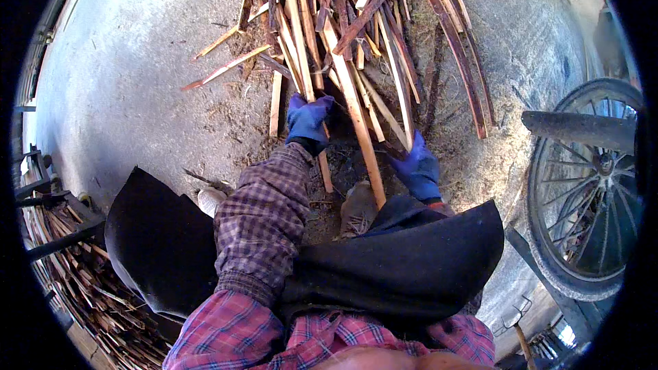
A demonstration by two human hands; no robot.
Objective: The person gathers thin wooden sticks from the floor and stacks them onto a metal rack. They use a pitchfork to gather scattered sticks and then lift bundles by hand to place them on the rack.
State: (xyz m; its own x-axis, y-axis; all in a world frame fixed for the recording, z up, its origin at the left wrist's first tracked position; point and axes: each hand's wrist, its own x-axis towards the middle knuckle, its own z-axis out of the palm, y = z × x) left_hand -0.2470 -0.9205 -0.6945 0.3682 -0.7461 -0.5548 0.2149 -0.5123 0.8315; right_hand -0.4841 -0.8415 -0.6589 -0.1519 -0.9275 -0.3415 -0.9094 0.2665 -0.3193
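Observation:
My left hand (307,119), in a blue glove, is closed around a pale wooden strip (325,170), whose near end sticks out below the fist. To the right, my right hand (417,170), also gloved in blue, closes on the near end of another long wooden strip (398,85). Its fingertips are partly hidden. Between the hands a longer light strip (358,120) slants down toward my shoe. Both held strips run into a loose pile of wooden strips (349,17), some pale, some with dark bark.
Stacked wood strips (89,267) fill a dark metal rack at lower left. A spoked wheel (596,178) with a dark pipe-like bar (582,130) stands at right. A wooden-handled fork (524,342) is at lower right. My shoe (358,211) is between the hands; bark debris litters the concrete floor (151,62).

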